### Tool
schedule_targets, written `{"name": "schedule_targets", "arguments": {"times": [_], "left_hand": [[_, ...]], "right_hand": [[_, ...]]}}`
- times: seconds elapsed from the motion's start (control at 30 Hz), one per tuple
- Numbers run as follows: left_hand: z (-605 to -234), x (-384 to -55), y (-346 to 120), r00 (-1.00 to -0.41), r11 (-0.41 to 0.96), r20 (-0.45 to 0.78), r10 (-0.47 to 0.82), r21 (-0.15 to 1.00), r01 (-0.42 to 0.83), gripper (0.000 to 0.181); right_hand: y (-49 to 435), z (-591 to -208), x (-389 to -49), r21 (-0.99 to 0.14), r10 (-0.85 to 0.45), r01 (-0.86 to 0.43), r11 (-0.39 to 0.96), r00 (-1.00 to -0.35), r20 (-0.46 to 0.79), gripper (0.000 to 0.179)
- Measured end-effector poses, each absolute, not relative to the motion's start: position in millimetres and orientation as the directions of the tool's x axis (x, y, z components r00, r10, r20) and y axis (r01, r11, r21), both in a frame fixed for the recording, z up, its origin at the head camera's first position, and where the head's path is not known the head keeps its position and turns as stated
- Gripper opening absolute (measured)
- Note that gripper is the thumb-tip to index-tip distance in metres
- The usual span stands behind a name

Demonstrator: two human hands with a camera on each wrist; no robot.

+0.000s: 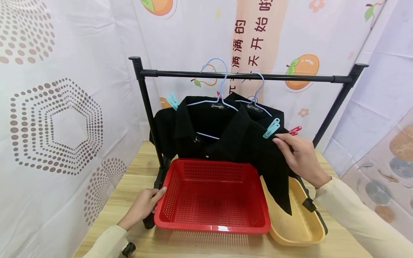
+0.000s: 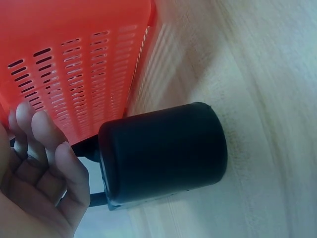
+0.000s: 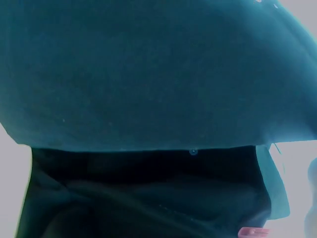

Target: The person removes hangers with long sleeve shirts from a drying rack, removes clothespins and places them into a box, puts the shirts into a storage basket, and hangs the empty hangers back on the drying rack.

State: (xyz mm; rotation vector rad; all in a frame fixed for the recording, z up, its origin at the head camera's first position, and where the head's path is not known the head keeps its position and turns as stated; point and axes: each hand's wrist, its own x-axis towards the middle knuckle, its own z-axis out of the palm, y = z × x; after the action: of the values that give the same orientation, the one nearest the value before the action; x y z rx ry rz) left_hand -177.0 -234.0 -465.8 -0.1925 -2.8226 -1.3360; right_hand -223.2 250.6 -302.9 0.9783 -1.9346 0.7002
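Observation:
My left hand (image 1: pixel 143 206) holds the left rim of a red plastic basket (image 1: pixel 213 228), its thumb over the edge. The left wrist view shows curled fingers (image 2: pixel 42 126) beside the slotted basket wall (image 2: pixel 84 64). With my right hand (image 1: pixel 300 156) I pinch the shoulder of a black collared shirt (image 1: pixel 258 150), just beside a light blue clothespin (image 1: pixel 272 128). This shirt hangs on a pale blue hanger (image 1: pixel 222 86); another light blue clothespin (image 1: pixel 172 101) is at its other shoulder. Dark cloth (image 3: pixel 158 74) fills most of the right wrist view.
A black rack bar (image 1: pixel 297 78) carries the hangers. Behind the front shirt hangs a second black shirt (image 1: pixel 274 107) with a red clothespin (image 1: pixel 295 130). A yellow tray (image 1: pixel 297 238) stands right of the basket. The rack's black foot (image 2: pixel 163 153) is near my left hand.

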Motion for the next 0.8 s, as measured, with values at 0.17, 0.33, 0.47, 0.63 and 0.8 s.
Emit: {"name": "schedule_targets", "arguments": {"times": [0.17,0.33,0.47,0.63,0.8], "left_hand": [[-466.3,-177.0,-232.5,-0.993,0.622,0.060,0.100,0.775,0.109,0.051],[-469.0,-177.5,-231.7,-0.993,0.624,0.064,0.098,0.774,0.111,0.052],[-469.4,-177.5,-231.6,-0.993,0.615,0.061,0.096,0.781,0.108,0.054],[-467.9,-176.0,-233.4,-0.995,0.625,0.055,0.086,0.774,0.097,0.057],[-468.3,-174.6,-235.3,-0.996,0.641,0.057,0.074,0.762,0.092,0.059]], "right_hand": [[257.7,-309.9,-210.4,-0.198,-0.360,-0.827,0.527,-0.428,0.829,0.013],[261.8,-314.8,-201.4,-0.240,-0.372,-0.819,0.521,-0.471,0.800,0.012],[261.7,-314.2,-194.3,-0.283,-0.381,-0.814,0.507,-0.506,0.774,0.019],[259.1,-308.5,-184.1,-0.308,-0.366,-0.839,0.449,-0.487,0.793,0.014],[261.0,-304.2,-178.0,-0.309,-0.331,-0.852,0.422,-0.463,0.822,0.008]]}}
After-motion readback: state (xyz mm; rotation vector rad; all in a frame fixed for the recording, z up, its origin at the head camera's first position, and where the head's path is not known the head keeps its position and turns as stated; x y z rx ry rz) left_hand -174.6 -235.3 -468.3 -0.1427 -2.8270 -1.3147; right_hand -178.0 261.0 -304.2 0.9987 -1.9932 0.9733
